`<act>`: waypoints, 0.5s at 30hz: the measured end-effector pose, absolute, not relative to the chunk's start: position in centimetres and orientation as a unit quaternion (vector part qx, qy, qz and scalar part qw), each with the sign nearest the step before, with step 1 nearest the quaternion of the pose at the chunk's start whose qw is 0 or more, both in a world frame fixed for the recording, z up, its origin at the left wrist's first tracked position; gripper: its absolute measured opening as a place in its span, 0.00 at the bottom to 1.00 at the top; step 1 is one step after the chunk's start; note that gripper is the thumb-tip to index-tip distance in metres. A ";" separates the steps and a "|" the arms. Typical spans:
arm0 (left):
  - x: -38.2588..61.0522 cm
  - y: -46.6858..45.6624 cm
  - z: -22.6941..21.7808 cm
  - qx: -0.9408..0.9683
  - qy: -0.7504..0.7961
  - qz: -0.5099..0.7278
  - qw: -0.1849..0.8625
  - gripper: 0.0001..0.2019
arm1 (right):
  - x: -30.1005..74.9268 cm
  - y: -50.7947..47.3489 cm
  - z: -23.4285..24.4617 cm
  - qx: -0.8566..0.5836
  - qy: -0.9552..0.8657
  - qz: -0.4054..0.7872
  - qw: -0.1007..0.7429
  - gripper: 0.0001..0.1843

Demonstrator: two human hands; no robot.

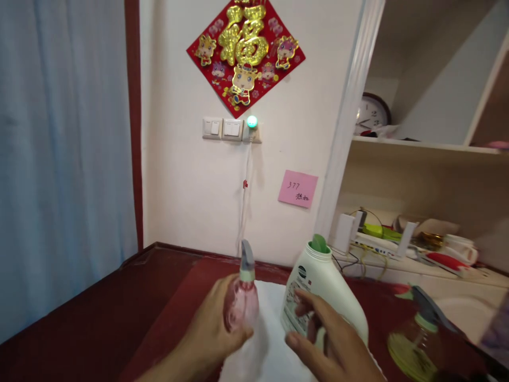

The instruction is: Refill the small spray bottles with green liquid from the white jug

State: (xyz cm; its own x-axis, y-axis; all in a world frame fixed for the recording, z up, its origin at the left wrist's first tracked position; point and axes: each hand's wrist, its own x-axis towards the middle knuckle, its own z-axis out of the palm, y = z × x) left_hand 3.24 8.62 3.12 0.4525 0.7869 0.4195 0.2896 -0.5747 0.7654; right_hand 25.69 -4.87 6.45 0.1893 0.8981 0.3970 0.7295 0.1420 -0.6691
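Note:
My left hand (pixel 214 323) is wrapped round a pink spray bottle (pixel 243 305) with a grey and pale green spray head, held upright over a white cloth (pixel 274 345). My right hand (pixel 326 334) has its fingers apart and slightly bent, in front of a large pale green detergent jug (pixel 332 286). It overlaps the jug's lower front in the view; whether it touches the jug I cannot tell. The jug has no cap on its mouth, and a green spout piece shows inside the opening.
On the dark red tabletop (pixel 170 297), a second spray bottle (pixel 417 339) with yellow-green contents stands at the right. Behind it, a shelf holds a white router (pixel 377 244), cables and a white cup (pixel 459 248). A blue curtain (pixel 63 159) hangs at the left.

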 end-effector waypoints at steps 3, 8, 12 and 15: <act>3.6 5.7 1.4 0.814 0.351 0.345 0.307 0.44 | 23.8 -3.3 7.4 -0.657 -0.604 0.146 0.428 0.27; 4.4 4.0 -0.6 0.832 0.367 0.270 0.318 0.45 | 22.2 -4.1 7.5 -0.638 -0.619 0.116 0.443 0.09; 5.0 3.6 -1.1 0.831 0.341 0.279 0.341 0.41 | 23.0 -5.0 8.4 -0.637 -0.605 0.110 0.465 0.10; 5.4 3.7 -1.1 0.824 0.322 0.284 0.370 0.40 | 23.5 -5.1 9.4 -0.636 -0.609 0.093 0.464 0.10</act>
